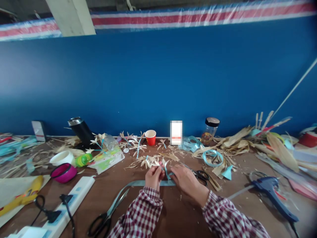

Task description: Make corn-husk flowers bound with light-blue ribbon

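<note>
My left hand [153,176], at the table's middle, is closed in a pinch on a small flower with pale, husk-like petals [165,164]. A light-blue stem runs down from the petals between my hands. My right hand [187,181] is closed at the lower end of that stem, its fingertips on blue ribbon [138,182]. The ribbon lies across the table under both hands and curves left toward scissors with black handles [100,224]. Beyond my fingers lie more pale flowers [146,162]. Part of the flower is hidden by my fingers.
Behind stand a red paper cup [151,140], a lidded jar [210,131] and a black flask [83,132]. A blue glue gun [274,195] lies right, near dried husks [235,142]. More scissors [201,177] lie beside my right hand. A power strip [71,205] is at left.
</note>
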`<action>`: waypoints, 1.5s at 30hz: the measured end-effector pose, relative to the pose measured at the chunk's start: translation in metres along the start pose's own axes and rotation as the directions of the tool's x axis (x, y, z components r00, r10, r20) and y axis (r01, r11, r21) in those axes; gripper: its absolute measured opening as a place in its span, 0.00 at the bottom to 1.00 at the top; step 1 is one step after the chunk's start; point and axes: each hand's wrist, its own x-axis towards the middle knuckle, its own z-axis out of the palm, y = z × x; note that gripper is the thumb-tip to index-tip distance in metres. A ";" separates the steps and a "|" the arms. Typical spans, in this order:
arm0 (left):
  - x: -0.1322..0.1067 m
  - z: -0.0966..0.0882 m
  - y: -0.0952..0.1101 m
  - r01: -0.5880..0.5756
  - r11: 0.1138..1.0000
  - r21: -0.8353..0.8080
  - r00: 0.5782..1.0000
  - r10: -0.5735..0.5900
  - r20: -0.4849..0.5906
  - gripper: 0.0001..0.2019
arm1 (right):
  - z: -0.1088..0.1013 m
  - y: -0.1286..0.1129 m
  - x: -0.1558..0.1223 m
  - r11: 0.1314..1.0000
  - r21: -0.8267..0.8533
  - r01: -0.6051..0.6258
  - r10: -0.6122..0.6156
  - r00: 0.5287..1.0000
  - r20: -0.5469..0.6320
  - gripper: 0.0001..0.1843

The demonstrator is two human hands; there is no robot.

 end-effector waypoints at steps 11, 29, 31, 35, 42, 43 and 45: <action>0.008 -0.010 -0.006 -0.056 0.984 0.168 0.997 0.047 0.054 0.16 | 0.022 -0.015 0.015 0.977 -0.002 -0.215 0.213 0.971 -0.112 0.08; -0.007 -0.004 -0.004 -0.014 0.997 0.074 0.980 -0.001 0.199 0.17 | 0.025 -0.020 -0.008 0.874 0.445 -0.194 0.319 0.921 -0.224 0.05; -0.010 -0.002 -0.003 -0.002 0.998 0.058 0.973 -0.011 0.233 0.17 | 0.025 -0.020 -0.010 0.870 0.460 -0.176 0.312 0.920 -0.238 0.06; -0.013 -0.004 -0.002 0.007 0.998 0.059 0.960 -0.023 0.279 0.14 | 0.023 -0.020 -0.014 0.851 0.509 -0.132 0.292 0.924 -0.248 0.06; -0.028 -0.006 -0.001 0.008 0.998 0.069 0.958 -0.027 0.286 0.16 | 0.012 -0.023 -0.022 0.798 0.599 -0.067 0.258 0.936 -0.238 0.07; -0.031 -0.006 0.000 0.014 0.998 0.062 0.962 -0.031 0.272 0.17 | 0.010 -0.023 -0.024 0.790 0.611 -0.049 0.242 0.941 -0.237 0.07; -0.036 -0.004 0.003 0.029 0.999 0.041 0.971 -0.038 0.236 0.17 | 0.005 -0.023 -0.029 0.769 0.640 -0.019 0.218 0.948 -0.233 0.06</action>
